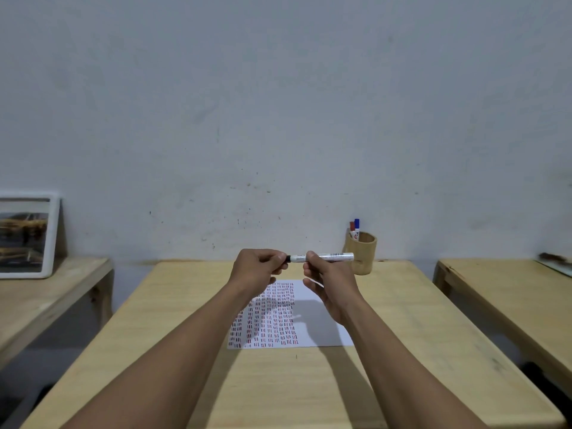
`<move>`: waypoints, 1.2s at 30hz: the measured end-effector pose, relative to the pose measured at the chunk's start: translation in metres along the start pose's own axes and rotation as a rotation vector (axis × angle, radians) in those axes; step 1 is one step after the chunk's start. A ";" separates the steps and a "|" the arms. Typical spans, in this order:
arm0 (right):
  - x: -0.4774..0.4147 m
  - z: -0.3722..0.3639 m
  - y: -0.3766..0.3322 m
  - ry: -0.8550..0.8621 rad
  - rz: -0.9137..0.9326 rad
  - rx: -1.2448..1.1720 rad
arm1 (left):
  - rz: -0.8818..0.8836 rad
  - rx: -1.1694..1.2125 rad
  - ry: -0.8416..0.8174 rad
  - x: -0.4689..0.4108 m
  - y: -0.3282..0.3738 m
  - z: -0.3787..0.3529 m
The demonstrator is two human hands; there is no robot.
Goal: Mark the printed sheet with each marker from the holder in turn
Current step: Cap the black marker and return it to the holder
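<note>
I hold a white marker (332, 257) level above the printed sheet (312, 323). My right hand (328, 283) grips its barrel between thumb and fingers. My left hand (258, 267) is closed around the marker's black cap end, which is mostly hidden in the fingers. The sheet lies flat on the middle table and is covered on its left half with rows of red and dark dashes. A wooden holder (362, 253) stands at the table's back right, with a red-capped marker (352, 229) and a blue-capped marker (357, 227) sticking out.
The wooden table (173, 320) runs up to a grey wall. A second table on the left carries a framed picture (26, 235) leaning on the wall. A third table (507, 289) stands to the right across a gap.
</note>
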State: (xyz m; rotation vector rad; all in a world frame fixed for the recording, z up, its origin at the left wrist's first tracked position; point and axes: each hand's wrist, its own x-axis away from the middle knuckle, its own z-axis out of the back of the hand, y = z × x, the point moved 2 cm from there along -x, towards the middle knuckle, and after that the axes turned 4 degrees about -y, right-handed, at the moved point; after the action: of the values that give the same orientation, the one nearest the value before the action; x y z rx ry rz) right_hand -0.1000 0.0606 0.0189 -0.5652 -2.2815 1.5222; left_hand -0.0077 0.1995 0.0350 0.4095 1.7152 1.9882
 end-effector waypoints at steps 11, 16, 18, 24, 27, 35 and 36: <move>-0.005 0.005 -0.010 0.279 0.194 0.387 | -0.125 -0.192 0.113 0.000 0.016 -0.031; -0.007 0.027 -0.026 0.195 0.205 1.013 | -0.179 -0.336 0.083 -0.019 0.031 -0.048; -0.014 0.040 -0.032 0.209 0.229 1.143 | -0.207 -0.348 0.076 -0.029 0.033 -0.060; -0.044 0.080 -0.066 0.304 0.272 1.026 | -0.164 -0.211 0.133 -0.065 0.019 -0.097; -0.063 0.095 -0.086 0.362 0.313 0.983 | -0.138 -0.265 0.112 -0.085 0.001 -0.122; -0.123 0.122 -0.115 0.420 0.433 0.943 | -0.073 -0.337 -0.024 -0.141 -0.033 -0.185; -0.130 0.125 -0.113 0.428 0.440 0.938 | -0.054 -0.334 -0.036 -0.146 -0.037 -0.190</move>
State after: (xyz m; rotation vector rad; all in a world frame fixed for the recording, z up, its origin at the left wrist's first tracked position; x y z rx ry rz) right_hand -0.0638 -0.1434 0.0700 -0.9882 -0.9793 2.1565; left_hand 0.0227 -0.0349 -0.0216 0.2764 1.3236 2.1608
